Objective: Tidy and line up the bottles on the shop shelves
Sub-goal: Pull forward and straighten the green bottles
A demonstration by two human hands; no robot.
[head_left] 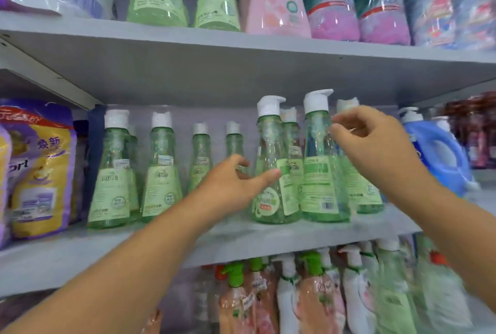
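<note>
Several clear green bottles with white pump caps stand on the middle shelf (241,237). Two of them, one (268,140) left of the other (318,172), stand at the front, right of centre. My left hand (233,186) is beside the left one, its thumb resting on that bottle's front and its fingers loosely curled. My right hand (375,151) hovers at the neck of the right one, fingers spread and fingertips just short of it. More green bottles (161,178) stand in a looser row to the left, and two smaller-looking ones (200,153) sit further back.
A purple and yellow bag (40,167) fills the shelf's left end; a blue detergent jug (440,153) stands at the right. The upper shelf (241,46) carries green, pink and teal bottles. Below, pump bottles (316,293) crowd the lower shelf.
</note>
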